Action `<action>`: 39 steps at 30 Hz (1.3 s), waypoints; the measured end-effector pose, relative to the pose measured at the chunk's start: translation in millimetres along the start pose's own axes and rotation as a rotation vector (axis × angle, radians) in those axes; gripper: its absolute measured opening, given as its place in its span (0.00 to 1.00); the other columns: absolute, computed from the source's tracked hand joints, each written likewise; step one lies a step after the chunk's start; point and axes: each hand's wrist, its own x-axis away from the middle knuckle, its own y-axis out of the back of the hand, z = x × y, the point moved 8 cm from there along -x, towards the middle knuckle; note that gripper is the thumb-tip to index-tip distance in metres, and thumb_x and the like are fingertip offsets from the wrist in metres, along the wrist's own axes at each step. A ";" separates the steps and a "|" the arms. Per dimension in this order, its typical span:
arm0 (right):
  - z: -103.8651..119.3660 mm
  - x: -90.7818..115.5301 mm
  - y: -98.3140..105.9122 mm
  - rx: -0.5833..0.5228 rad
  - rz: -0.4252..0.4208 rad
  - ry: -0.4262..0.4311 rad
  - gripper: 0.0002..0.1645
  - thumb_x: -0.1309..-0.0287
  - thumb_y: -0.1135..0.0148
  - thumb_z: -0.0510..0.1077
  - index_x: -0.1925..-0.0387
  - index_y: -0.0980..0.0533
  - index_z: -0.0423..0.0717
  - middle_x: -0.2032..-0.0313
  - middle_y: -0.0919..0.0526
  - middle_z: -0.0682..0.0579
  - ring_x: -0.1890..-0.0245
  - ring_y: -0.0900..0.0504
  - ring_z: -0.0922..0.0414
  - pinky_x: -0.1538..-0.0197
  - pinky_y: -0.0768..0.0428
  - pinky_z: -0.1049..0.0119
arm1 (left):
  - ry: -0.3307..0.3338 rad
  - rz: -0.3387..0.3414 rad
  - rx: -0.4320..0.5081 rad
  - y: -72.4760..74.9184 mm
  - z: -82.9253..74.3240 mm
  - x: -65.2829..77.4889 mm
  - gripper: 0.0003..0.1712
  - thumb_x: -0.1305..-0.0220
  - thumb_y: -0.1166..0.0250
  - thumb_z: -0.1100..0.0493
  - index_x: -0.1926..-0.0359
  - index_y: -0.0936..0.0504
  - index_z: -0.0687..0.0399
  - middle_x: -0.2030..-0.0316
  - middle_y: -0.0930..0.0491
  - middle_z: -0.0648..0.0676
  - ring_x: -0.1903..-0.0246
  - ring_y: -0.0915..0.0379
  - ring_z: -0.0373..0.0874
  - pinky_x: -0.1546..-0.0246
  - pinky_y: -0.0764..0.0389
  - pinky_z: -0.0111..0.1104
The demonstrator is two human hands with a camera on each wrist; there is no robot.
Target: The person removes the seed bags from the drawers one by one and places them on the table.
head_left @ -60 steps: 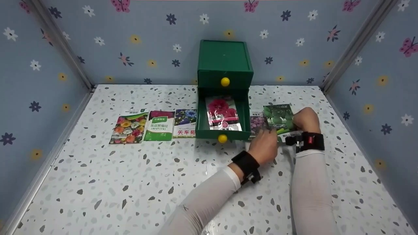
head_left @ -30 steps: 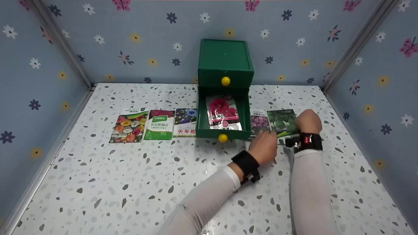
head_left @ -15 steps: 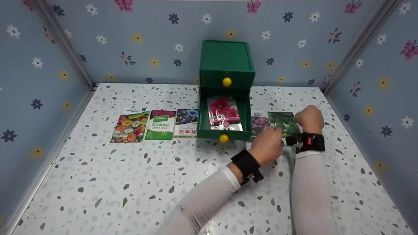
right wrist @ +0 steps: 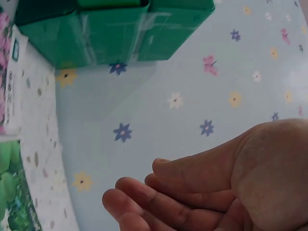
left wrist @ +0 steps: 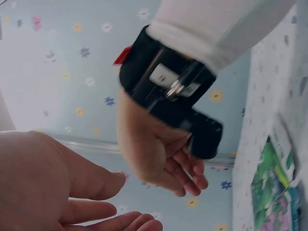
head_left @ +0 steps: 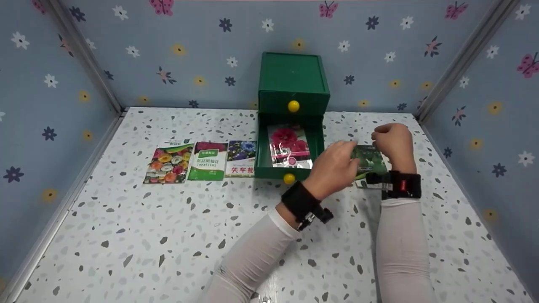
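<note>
My left hand (head_left: 334, 168) hovers just right of the pulled-out drawer (head_left: 266, 171), fingers loosely bent around nothing. It hides the pink-purple flower seed packet, which shows at the edge of the right wrist view (right wrist: 4, 72). My right hand (head_left: 395, 145) is raised beside the green-leaf seed packet (head_left: 370, 160), thumb and fingers relaxed and holding nothing. That packet lies flat on the table. Inside the drawer lies a seed packet with red-pink flowers (head_left: 289, 145). In the left wrist view both hands appear above the table, apart from the packets.
The green two-drawer box (head_left: 293, 73) stands against the patterned back wall (head_left: 202, 50), its upper drawer shut. Left of it lie a blue-flower packet (head_left: 241, 158), a green-and-white packet (head_left: 207, 162) and a multicoloured-flower packet (head_left: 167, 164) in a row on the speckled table (head_left: 168, 235).
The green-leaf packet, earlier tilted under the right hand, has been straightened beside the purple-flower packet. Both hands have since lifted off, the left moving leftward and up.
</note>
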 end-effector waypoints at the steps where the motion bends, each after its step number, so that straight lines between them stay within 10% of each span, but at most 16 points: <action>1: 5.3 2.3 -0.7 -0.004 -0.006 0.020 0.28 0.20 0.43 0.46 0.29 0.20 0.34 0.41 0.13 0.32 0.47 0.12 0.41 0.46 0.17 0.49 | 0.010 -0.019 0.012 6.9 3.4 -0.3 0.26 0.17 0.34 0.60 0.25 0.21 0.63 0.35 0.15 0.59 0.35 0.18 0.50 0.33 0.19 0.36; 18: 79.2 47.6 -24.6 -0.160 0.035 0.172 0.31 0.16 0.39 0.47 0.23 0.27 0.35 0.37 0.14 0.36 0.45 0.10 0.43 0.42 0.13 0.55 | 0.245 -0.158 0.106 74.4 65.3 5.6 0.29 0.16 0.34 0.54 0.24 0.23 0.63 0.34 0.16 0.61 0.40 0.17 0.51 0.37 0.17 0.42; 29: 114.1 72.6 -63.0 -0.099 0.073 0.288 0.27 0.16 0.40 0.44 0.25 0.26 0.36 0.36 0.15 0.38 0.38 0.15 0.43 0.33 0.17 0.47 | 0.442 -0.086 0.030 97.5 107.8 21.0 0.33 0.15 0.36 0.49 0.21 0.26 0.64 0.28 0.21 0.62 0.32 0.22 0.54 0.27 0.23 0.48; 39: 128.7 83.7 -105.6 -0.025 0.152 0.382 0.27 0.16 0.41 0.41 0.25 0.27 0.33 0.35 0.16 0.37 0.35 0.16 0.43 0.30 0.19 0.48 | 0.443 -0.072 -0.089 106.2 124.9 32.1 0.16 0.16 0.34 0.51 0.56 0.15 0.62 0.66 0.19 0.56 0.67 0.22 0.50 0.67 0.25 0.42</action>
